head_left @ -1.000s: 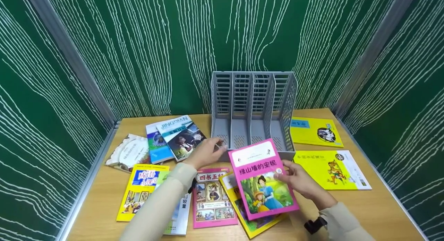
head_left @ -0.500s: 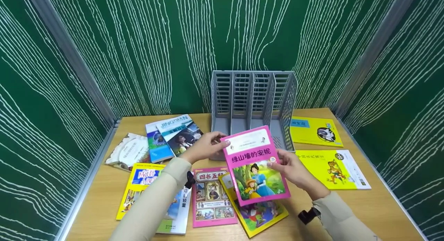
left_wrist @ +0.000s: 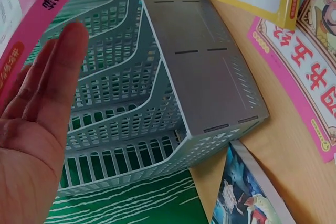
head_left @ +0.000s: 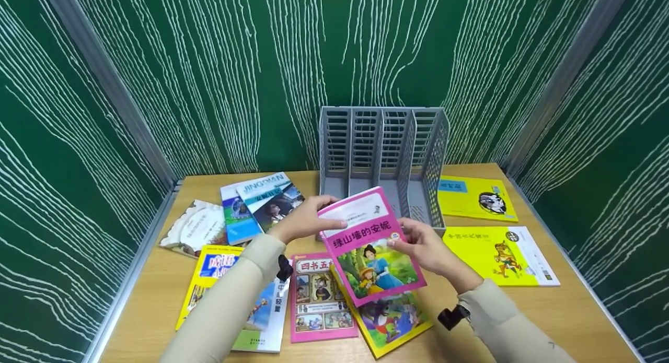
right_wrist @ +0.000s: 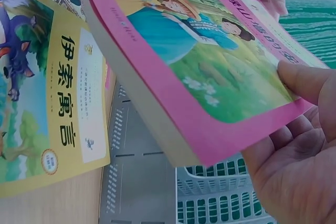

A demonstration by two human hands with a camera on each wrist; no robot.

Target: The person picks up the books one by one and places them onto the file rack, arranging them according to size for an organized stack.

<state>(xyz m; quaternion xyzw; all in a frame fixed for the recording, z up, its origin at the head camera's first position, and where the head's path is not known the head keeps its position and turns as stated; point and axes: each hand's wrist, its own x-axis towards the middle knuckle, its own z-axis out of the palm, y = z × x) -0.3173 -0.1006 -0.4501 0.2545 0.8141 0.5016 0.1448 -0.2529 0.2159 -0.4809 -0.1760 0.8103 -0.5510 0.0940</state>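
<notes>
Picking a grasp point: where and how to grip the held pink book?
Probably the long right edge of the pink book, from the right: thumb on the cover, fingers beneath. It's raised and tilted, so the underside is reachable; its thick page block should resist bending; the right hand grips there.

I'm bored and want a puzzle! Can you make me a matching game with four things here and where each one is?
Things
1. gray rack
2. book with a blue-dressed figure
3. wavy-edged white book
4. yellow book with a black-and-white creature

Places
A. lying right of the rack
B. standing in front of the green wall
C. held in the right hand
D. leftmost on the table

Right pairs: 1-B; 2-C; 3-D; 4-A
</notes>
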